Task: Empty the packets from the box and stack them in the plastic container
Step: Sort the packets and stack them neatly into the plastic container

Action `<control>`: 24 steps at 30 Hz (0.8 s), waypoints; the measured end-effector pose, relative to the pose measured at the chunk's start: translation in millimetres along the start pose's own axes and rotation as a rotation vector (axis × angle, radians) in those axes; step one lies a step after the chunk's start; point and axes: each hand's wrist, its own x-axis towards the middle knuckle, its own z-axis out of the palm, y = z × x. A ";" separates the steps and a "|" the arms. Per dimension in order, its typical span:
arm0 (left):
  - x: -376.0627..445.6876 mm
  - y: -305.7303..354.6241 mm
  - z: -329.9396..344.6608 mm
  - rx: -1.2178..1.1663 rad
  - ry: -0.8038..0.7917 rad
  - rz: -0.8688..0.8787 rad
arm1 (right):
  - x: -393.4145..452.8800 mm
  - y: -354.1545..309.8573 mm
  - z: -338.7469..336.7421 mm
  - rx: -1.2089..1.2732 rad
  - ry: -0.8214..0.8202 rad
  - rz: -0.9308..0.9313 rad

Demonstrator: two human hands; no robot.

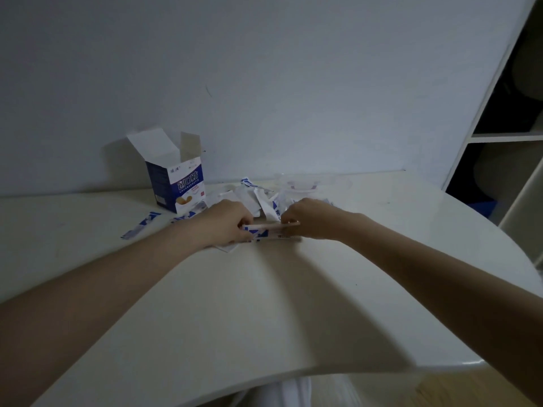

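Here left hand [224, 223] and right hand [305, 219] pinch a packet stack [271, 231], lying left-right.

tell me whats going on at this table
A person is squaring up a small stack of packets, gripping one end with the left hand and the other with the right hand. The box stands open at the back left, with loose packets scattered behind the hands. The clear plastic container sits just beyond; whether it holds anything is unclear.
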 end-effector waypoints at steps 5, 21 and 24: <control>-0.7 4.9 6.1 -0.075 0.027 0.002 | -0.8 3.7 1.1 0.152 -0.019 -0.002; -0.2 6.5 -5.7 -0.099 0.079 -0.056 | 1.0 -2.0 -4.1 0.195 0.013 -0.023; 12.5 6.6 -36.0 -0.334 0.264 -0.080 | 5.3 8.9 -37.8 0.268 0.224 0.006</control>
